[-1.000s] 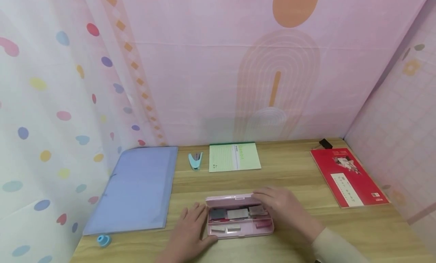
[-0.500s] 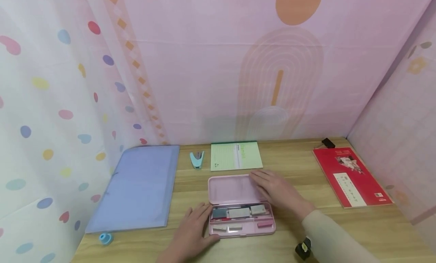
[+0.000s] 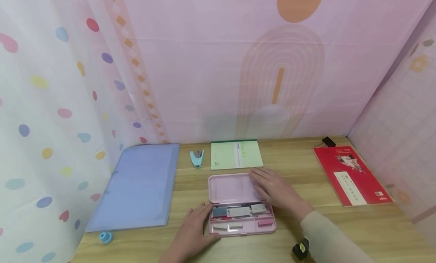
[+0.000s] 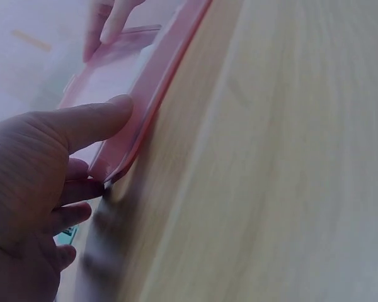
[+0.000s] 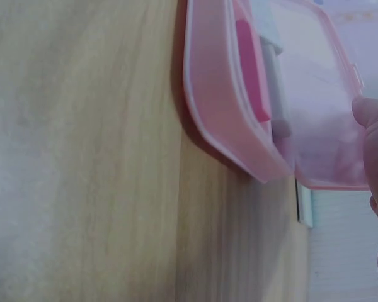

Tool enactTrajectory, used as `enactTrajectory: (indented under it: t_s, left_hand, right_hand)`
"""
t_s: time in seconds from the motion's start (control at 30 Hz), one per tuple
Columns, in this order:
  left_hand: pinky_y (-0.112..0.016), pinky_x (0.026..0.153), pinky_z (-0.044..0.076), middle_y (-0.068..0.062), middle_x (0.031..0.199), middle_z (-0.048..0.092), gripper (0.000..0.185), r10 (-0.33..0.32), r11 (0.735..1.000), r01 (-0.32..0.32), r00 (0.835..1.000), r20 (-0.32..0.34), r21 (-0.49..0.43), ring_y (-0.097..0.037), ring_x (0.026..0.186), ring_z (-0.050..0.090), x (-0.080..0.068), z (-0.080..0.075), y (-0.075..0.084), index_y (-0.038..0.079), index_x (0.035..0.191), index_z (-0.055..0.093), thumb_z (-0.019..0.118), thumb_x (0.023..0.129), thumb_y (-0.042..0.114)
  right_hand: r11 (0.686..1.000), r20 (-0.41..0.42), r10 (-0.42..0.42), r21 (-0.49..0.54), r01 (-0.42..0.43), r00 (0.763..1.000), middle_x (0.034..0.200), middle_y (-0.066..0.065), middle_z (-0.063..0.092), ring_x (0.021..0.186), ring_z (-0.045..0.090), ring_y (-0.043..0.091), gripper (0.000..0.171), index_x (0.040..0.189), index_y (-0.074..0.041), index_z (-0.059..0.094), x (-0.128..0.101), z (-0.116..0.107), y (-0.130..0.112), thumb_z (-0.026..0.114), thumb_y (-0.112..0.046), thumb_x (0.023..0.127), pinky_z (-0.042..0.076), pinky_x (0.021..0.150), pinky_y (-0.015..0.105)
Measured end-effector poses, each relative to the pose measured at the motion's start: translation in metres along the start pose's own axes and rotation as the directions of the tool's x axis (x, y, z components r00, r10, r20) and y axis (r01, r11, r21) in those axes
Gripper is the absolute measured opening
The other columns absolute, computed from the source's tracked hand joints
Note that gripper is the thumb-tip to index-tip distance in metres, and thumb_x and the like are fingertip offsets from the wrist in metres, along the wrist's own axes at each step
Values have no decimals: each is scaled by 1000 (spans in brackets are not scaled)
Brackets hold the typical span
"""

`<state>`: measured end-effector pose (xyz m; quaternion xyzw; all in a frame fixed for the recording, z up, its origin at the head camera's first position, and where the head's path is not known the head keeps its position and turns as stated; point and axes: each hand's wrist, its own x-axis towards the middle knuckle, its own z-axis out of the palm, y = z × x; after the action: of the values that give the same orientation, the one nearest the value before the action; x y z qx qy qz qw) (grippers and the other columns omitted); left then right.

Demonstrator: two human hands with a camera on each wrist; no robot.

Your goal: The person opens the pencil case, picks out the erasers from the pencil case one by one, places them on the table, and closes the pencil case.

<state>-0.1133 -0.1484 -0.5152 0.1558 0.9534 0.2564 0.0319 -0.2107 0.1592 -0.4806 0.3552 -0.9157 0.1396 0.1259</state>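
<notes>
Since a sec ago, lid (image 3: 231, 187) lies flat at 12 o'clock under flat right hand (image 3: 276, 190); left hand (image 3: 193, 232) fingers straight on case (image 3: 242, 229); contents blurry.

A wooden table (image 3: 306, 179) carries a blue folder (image 3: 136, 187), a small stapler (image 3: 196, 158), a green notepad (image 3: 235, 155), an open pink case (image 3: 238, 202), a red book (image 3: 351, 176) and a blue tape roll (image 3: 106, 237).

Bare desk (image 3: 293, 168) lies between the open pink case (image 3: 238, 202) and the red book (image 3: 352, 176) near the right edge. A blue folder (image 3: 136, 187) fills the left side.
</notes>
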Motion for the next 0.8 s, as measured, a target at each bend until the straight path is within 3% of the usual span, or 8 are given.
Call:
enactTrajectory:
  t_s: [0.17, 0.3, 0.43, 0.6, 0.8]
  left_hand:
    - [-55, 115, 19, -10, 147, 43, 96, -30, 996, 30, 1000, -7, -78, -32, 138, 33, 1, 4, -2, 13, 145, 42, 72, 70, 65]
    - [-54, 115, 18, -11, 146, 44, 99, -49, 991, 45, 998, -31, -124, -31, 138, 33, 0, 4, -4, 14, 144, 44, 74, 66, 66]
    - [-55, 115, 18, -12, 145, 45, 103, -26, 991, 15, 997, -76, -131, -32, 137, 35, 0, 4, -6, 12, 143, 44, 74, 63, 68]
    - [-54, 116, 16, -10, 146, 45, 105, -18, 991, 8, 997, -77, -133, -30, 137, 35, 2, 9, -8, 13, 144, 43, 72, 62, 72]
    - [-55, 116, 16, -10, 145, 46, 102, -18, 989, 5, 996, -82, -147, -30, 137, 35, 2, 13, -9, 13, 142, 45, 70, 63, 73]
  right_hand:
    - [1000, -66, -25, -2, 24, 998, 148, 1, 43, 136, 38, 24, 52, 142, -14, 48, -9, -11, -8, 62, -27, 93, 32, 112, 44]
    - [989, -162, -147, -13, 147, 976, 136, 7, 55, 126, 49, 26, 51, 131, -7, 59, -15, -14, -18, 71, -24, 84, 42, 105, 46]
    - [971, -137, -239, -3, 241, 961, 120, 4, 64, 111, 59, 21, 41, 119, -9, 67, -14, -10, -32, 74, -26, 82, 52, 93, 42]
    - [988, 16, -146, 58, 145, 989, 104, -6, 65, 96, 58, 11, 25, 106, -15, 72, -18, -5, -37, 73, -28, 84, 54, 85, 32]
    - [995, 87, -34, 94, 26, 996, 93, -8, 62, 86, 53, 8, 22, 100, -15, 73, -31, -4, -29, 76, -26, 82, 53, 77, 28]
